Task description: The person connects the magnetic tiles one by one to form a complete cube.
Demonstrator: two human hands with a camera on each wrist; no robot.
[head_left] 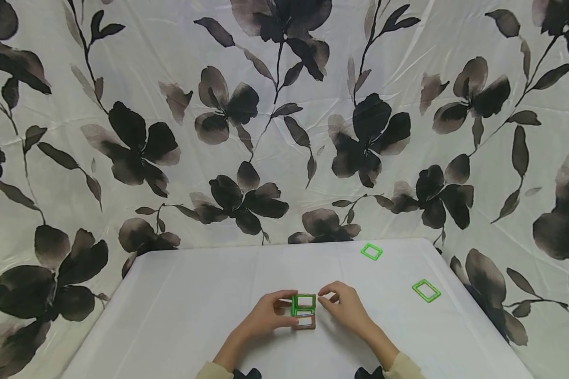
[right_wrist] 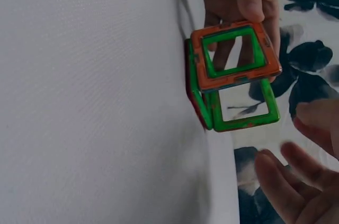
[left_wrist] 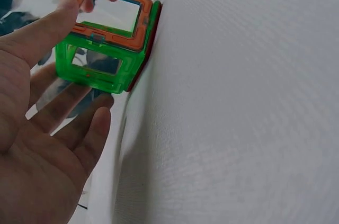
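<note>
A small box of magnetic tiles stands on the white table, with hollow square frames for sides. Its orange tile (right_wrist: 270, 57) faces the person, with green tiles (right_wrist: 246, 124) at the sides and a dark red edge (left_wrist: 153, 36) against the table. My left hand (head_left: 265, 313) grips the box from the left, thumb on the orange tile and some fingers behind the green side. To the right of the box, my right hand (head_left: 346, 305) hovers with its fingers loosely bent. In the right wrist view its fingertips are apart from the tiles, and it holds nothing.
Two loose green tiles lie flat on the table (head_left: 180, 295): one (head_left: 369, 257) near the back edge, the other (head_left: 420, 295) further right. A floral cloth (head_left: 275, 131) hangs behind the table.
</note>
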